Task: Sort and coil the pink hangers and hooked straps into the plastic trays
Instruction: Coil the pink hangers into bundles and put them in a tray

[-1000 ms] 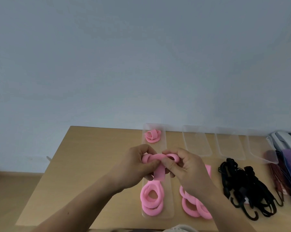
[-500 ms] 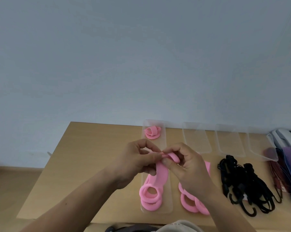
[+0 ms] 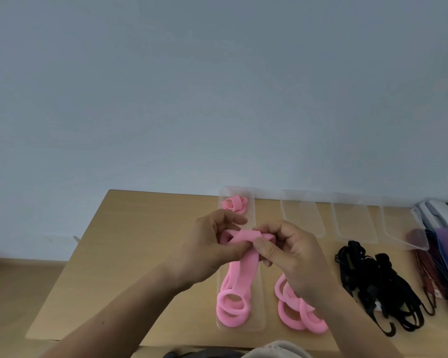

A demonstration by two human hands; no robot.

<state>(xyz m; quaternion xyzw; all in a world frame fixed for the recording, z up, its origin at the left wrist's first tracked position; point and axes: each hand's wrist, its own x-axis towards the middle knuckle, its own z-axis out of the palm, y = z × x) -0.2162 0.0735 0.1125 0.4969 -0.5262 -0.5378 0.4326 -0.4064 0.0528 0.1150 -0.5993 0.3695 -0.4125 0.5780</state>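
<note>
Four clear trays [image 3: 303, 215] line the far edge of a wooden counter [image 3: 140, 254] set against a plain blue-grey wall [image 3: 192, 99]. The left hand [image 3: 210, 251] and right hand [image 3: 292, 254] both pinch a pink hanger [image 3: 246, 236] over the leftmost tray [image 3: 258, 303], with its rings lying at the near end. Loose pink hangers [image 3: 295, 313] and black hooked straps [image 3: 372, 280] lie to the right. Half a second ago the top was a small loop; now it is folded flat between the thumbs
</note>
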